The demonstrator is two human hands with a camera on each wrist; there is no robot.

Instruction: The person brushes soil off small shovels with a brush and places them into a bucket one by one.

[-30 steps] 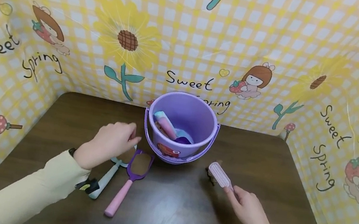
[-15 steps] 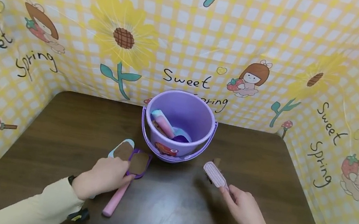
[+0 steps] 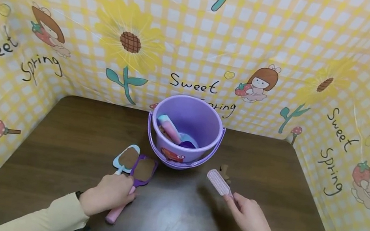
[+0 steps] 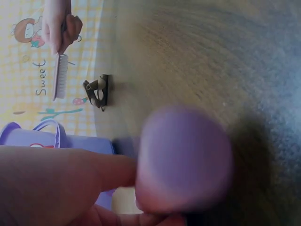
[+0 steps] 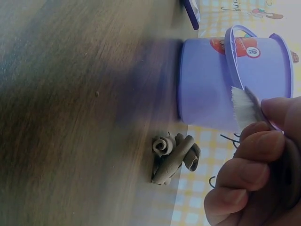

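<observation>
In the head view my left hand [image 3: 108, 194] is low over two toy shovels lying side by side. Its thumb and fingers close round the pink handle [image 4: 186, 157] of the purple toy shovel [image 3: 143, 170], whose blade has a brown face. Beside that is the light blue toy shovel [image 3: 128, 157], its handle mostly hidden under the hand. My right hand [image 3: 249, 221] grips a brush [image 3: 219, 182] by its handle, above the table. White bristles [image 5: 244, 108] show in the right wrist view. Near the brush are brown curled rolls [image 5: 174, 155] on the table.
A purple bucket [image 3: 186, 153] with its handle down stands at the back middle, with a pink-and-blue handled tool [image 3: 170, 128] inside. Behind the dark wooden table [image 3: 168, 225] hangs a yellow checked cloth [image 3: 197, 33], which also lines both sides.
My left hand has come down from above the shovel blades onto the handles. The brush in my right hand has shifted slightly left, uncovering more of the brown rolls.
</observation>
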